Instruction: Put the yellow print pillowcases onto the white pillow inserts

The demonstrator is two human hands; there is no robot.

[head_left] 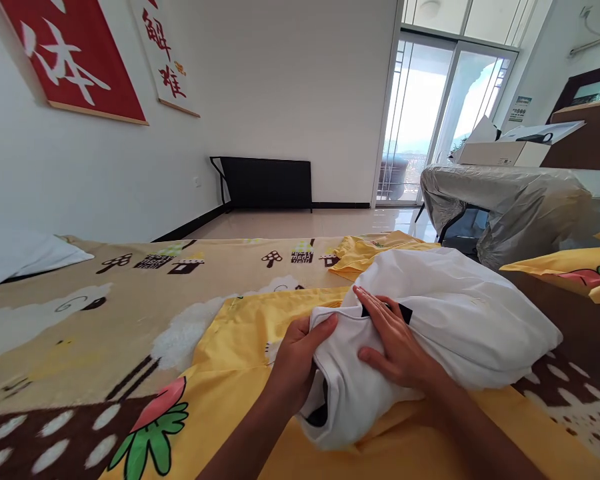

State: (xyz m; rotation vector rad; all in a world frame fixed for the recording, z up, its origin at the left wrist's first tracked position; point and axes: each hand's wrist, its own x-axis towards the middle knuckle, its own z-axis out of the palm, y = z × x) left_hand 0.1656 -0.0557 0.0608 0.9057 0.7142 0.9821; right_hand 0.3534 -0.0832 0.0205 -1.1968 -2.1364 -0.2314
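A plump white pillow (460, 313) lies on a spread yellow cloth (260, 323) printed with a strawberry. Its near left end is bent over, showing a hemmed edge and a dark spot inside the fold. My left hand (300, 357) grips that edge, thumb on top and the other fingers mostly hidden behind the fabric. Flat across the pillow rests my right hand (393, 343), fingers stretched out beside a black patch (406, 313), partly covering it. Just beyond the pillow is a crumpled yellow cloth (353, 257).
Under everything spreads a beige and brown patterned blanket (120, 320). A white pillow (25, 257) lies at the far left; more yellow fabric (575, 270) is at the right. A plastic-covered table (505, 193) bears an opened box (510, 153). A black folded frame (267, 183) leans on the wall.
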